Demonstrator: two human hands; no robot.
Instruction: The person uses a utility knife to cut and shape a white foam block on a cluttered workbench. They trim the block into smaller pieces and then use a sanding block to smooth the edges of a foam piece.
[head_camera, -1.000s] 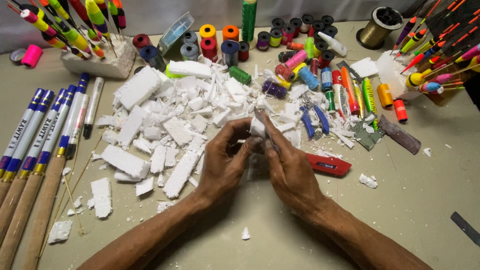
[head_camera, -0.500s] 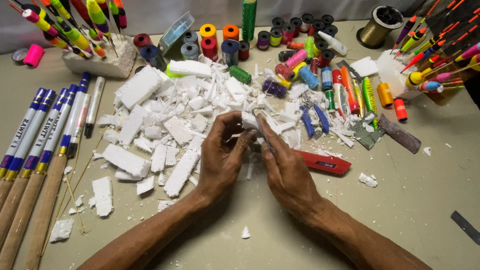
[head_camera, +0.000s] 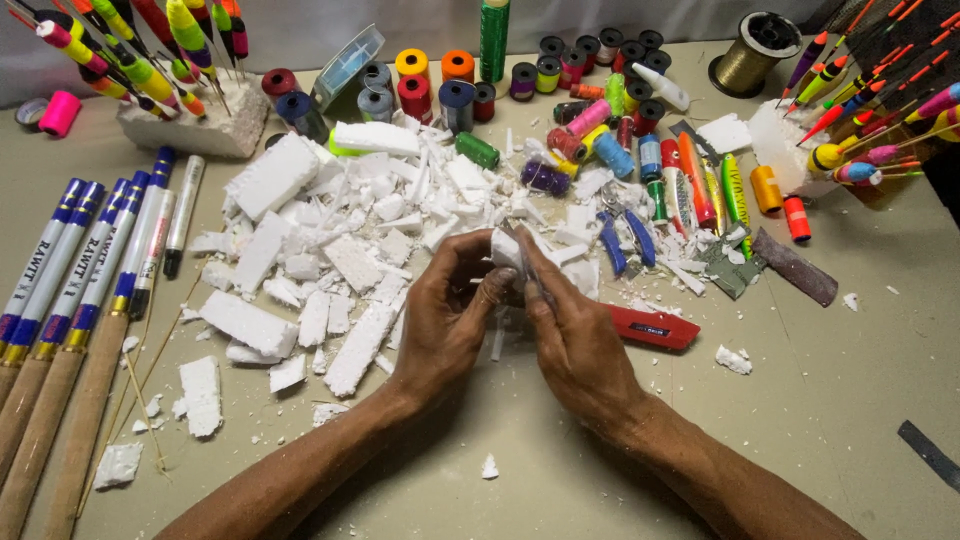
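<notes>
Small white foam chunk (head_camera: 505, 248) pinched between both hands, just above the beige tabletop (head_camera: 850, 420).

Left hand (head_camera: 450, 325) curled shut around the chunk's near side, thumb pressing up under it; right hand (head_camera: 575, 335) closed over the other side, fingertips (head_camera: 530, 262) on its top edge. Probably very light, stiff yet crumbly, judging by the heap of broken white foam slabs and crumbs (head_camera: 350, 240) just behind. Best held by broad faces with gentle pressure, not by thin corners, which look likely to snap. Red flat utility knife (head_camera: 655, 327) lying just beside the right hand, untouched.
</notes>
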